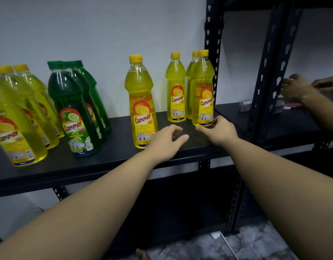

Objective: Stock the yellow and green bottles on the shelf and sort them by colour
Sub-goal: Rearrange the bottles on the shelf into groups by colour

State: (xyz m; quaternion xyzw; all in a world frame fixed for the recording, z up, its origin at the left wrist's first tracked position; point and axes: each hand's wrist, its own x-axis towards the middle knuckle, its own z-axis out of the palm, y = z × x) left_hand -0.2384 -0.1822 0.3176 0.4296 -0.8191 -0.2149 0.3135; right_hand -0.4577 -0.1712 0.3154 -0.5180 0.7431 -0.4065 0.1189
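On the black shelf board (117, 128) stand yellow and green bottles. At the left is a group of yellow bottles (15, 117), then three green bottles (73, 113) in a row going back. A single yellow bottle (141, 104) stands in the middle. Three more yellow bottles (201, 91) stand at the right by the upright. My left hand (165, 141) hovers open just right of the single yellow bottle's base, not touching it. My right hand (218, 132) is open, fingers curled, at the base of the front right yellow bottle.
A black perforated upright (213, 53) bounds the shelf on the right. Beyond it is a second shelf unit (270, 117), where another person's hands (300, 89) handle small boxes. A white wall is behind the bottles. The floor below is grey marbled.
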